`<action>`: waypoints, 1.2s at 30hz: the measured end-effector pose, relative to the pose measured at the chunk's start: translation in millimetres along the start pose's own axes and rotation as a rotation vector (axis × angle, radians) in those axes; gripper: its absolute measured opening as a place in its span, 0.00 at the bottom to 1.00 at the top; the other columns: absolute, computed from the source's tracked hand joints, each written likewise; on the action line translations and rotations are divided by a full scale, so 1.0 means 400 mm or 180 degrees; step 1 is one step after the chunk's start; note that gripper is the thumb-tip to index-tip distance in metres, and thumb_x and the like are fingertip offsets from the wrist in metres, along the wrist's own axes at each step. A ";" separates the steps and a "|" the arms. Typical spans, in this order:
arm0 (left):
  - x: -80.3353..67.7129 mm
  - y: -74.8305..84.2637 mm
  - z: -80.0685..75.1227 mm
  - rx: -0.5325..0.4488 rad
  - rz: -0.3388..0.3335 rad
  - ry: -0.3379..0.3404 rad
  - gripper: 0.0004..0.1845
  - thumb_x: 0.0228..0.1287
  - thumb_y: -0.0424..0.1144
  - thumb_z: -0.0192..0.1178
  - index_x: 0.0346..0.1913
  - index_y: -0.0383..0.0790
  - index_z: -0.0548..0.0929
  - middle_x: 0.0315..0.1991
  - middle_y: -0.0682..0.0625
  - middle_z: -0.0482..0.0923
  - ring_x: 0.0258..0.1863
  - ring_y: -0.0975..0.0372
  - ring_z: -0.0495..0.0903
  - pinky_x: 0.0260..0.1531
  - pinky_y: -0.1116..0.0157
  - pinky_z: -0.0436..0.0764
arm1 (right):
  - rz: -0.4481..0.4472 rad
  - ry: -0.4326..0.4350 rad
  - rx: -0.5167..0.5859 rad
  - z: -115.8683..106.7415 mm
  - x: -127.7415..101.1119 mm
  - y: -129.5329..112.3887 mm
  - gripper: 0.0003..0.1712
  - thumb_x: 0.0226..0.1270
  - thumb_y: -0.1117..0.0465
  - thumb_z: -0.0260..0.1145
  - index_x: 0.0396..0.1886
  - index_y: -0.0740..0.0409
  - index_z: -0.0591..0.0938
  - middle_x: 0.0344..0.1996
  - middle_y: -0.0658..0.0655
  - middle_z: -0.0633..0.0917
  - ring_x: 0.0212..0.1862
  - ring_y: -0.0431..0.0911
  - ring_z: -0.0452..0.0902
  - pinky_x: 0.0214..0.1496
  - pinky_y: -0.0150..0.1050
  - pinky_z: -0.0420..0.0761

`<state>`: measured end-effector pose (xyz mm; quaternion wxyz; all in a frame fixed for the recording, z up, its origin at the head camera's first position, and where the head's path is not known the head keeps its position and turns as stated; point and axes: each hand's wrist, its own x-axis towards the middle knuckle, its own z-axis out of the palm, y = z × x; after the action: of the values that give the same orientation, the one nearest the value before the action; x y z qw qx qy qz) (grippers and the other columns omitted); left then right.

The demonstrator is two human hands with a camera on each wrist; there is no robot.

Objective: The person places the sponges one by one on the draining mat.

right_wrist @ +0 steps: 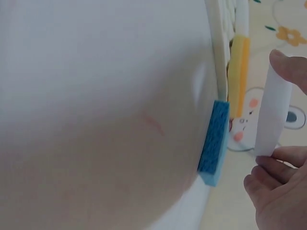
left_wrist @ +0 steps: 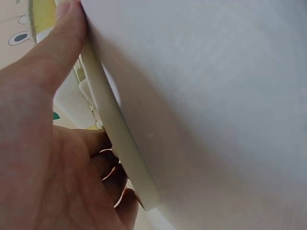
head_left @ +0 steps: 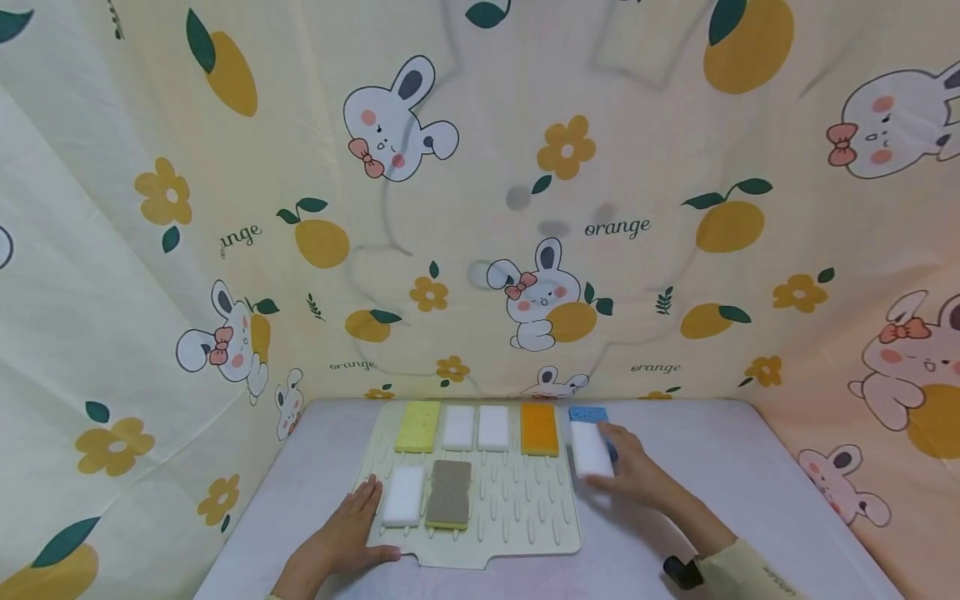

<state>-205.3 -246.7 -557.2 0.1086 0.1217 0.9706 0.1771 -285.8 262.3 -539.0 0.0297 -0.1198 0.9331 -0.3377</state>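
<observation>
Head view. The right hand point(head_left: 637, 473) holds a white sponge block point(head_left: 591, 450), fingers and thumb closed on its sides, just off the right edge of the cream ridged mat point(head_left: 525, 508). Directly beyond the held block lies a blue sponge point(head_left: 588, 414) on the table point(head_left: 750, 483); whether the two touch cannot be told. To the left of this grip, along the mat's far row, lie an orange sponge point(head_left: 539, 429), two white blocks point(head_left: 492, 427) point(head_left: 458, 427) and a yellow sponge point(head_left: 418, 427). The left hand point(head_left: 341, 537) lies flat on the near left corner of the mat, fingers straight, thumb along the near edge. Just right of its fingertips lie another white block point(head_left: 403, 496) and a grey-topped scouring sponge point(head_left: 449, 493), side by side in the near row.

Left wrist view. The left hand point(left_wrist: 43, 158) is seen close against the mat's edge point(left_wrist: 120, 143). One extended finger point(left_wrist: 62, 43) lies along the mat's upper side; the other fingers lie at its rim. Nothing is enclosed in the hand. The table surface point(left_wrist: 216, 96) fills the frame beyond the mat.

Right wrist view. The white sponge block point(right_wrist: 272, 115) stands pinched between the thumb tip above and the fingers point(right_wrist: 276, 163) below. Beside the grip, apart from the held block in this view, the blue sponge point(right_wrist: 214, 143) rests on the table, with the orange sponge point(right_wrist: 238, 72) past it on the mat.
</observation>
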 end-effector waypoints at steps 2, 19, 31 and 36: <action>0.001 0.000 0.000 0.0012 -0.0012 -0.0003 0.66 0.58 0.68 0.75 0.82 0.22 0.57 0.85 0.29 0.50 0.85 0.40 0.50 0.83 0.41 0.54 | -0.0058 -0.0010 -0.0001 0.004 -0.005 -0.008 0.69 0.59 0.39 0.83 0.86 0.67 0.55 0.81 0.76 0.57 0.79 0.74 0.56 0.77 0.76 0.62; 0.008 -0.008 0.009 0.0076 0.0005 0.0025 0.66 0.57 0.69 0.75 0.81 0.22 0.58 0.84 0.28 0.51 0.85 0.39 0.51 0.83 0.41 0.55 | -0.0171 -0.0011 0.0156 0.054 -0.028 -0.073 0.68 0.58 0.41 0.85 0.86 0.63 0.58 0.82 0.76 0.56 0.81 0.76 0.52 0.75 0.79 0.62; 0.004 -0.002 0.004 0.0042 0.0015 0.0031 0.66 0.58 0.68 0.75 0.81 0.21 0.58 0.84 0.28 0.51 0.85 0.39 0.51 0.83 0.41 0.55 | -0.0161 -0.0056 0.0214 0.100 -0.038 -0.111 0.70 0.54 0.42 0.87 0.87 0.62 0.58 0.82 0.75 0.58 0.81 0.75 0.52 0.75 0.78 0.64; 0.007 -0.004 0.005 0.0057 -0.0012 0.0011 0.66 0.57 0.68 0.75 0.81 0.22 0.58 0.84 0.29 0.51 0.85 0.40 0.51 0.83 0.42 0.55 | -0.0293 -0.0045 0.0206 0.116 -0.038 -0.120 0.69 0.54 0.43 0.87 0.86 0.66 0.58 0.81 0.76 0.59 0.80 0.75 0.54 0.75 0.77 0.64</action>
<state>-207.8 -246.9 -560.1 0.1062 0.1206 0.9725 0.1685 -254.9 201.4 -544.6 0.0246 -0.1640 0.9150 -0.3678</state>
